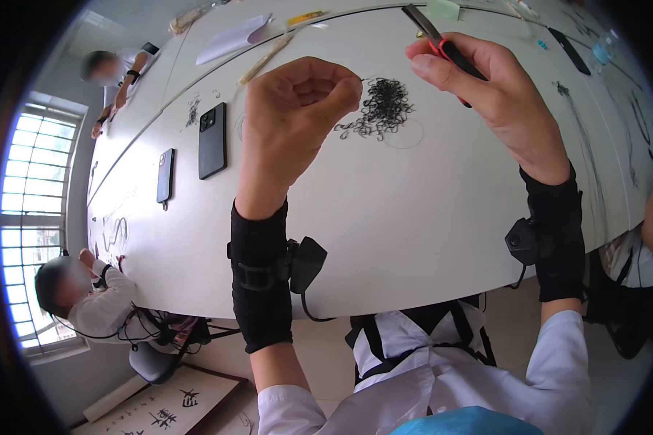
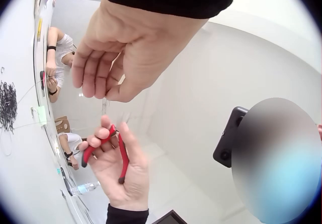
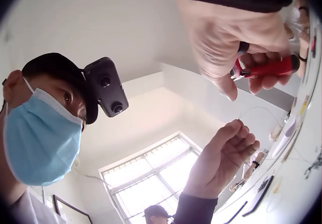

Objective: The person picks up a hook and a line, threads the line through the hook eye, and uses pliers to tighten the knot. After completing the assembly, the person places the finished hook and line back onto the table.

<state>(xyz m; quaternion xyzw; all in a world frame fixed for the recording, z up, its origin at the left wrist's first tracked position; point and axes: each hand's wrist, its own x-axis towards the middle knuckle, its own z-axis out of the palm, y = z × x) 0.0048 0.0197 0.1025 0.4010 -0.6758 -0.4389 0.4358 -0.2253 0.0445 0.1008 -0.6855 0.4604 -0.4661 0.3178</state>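
Raised over the white table, my left hand (image 1: pixel 297 109) pinches a thin strand (image 3: pixel 240 117) between thumb and forefinger, its other fingers curled. A small dark tip shows at those fingertips in the head view. My right hand (image 1: pixel 497 90) holds pliers (image 1: pixel 452 56) with red and black handles, their metal jaws pointing up and away. The left wrist view shows the handles (image 2: pixel 122 158) spread apart in the right palm. Between and beyond the hands lies a pile of small black loops (image 1: pixel 386 105) on the table, with a fine pale thread curving beside it.
Left of my left hand lie a large dark phone (image 1: pixel 212 141) and a smaller phone (image 1: pixel 165 176). White paper (image 1: pixel 233 38) and a yellow tool (image 1: pixel 306 17) sit at the far side. A bottle (image 1: pixel 603 51) stands far right. Other people sit around the table.
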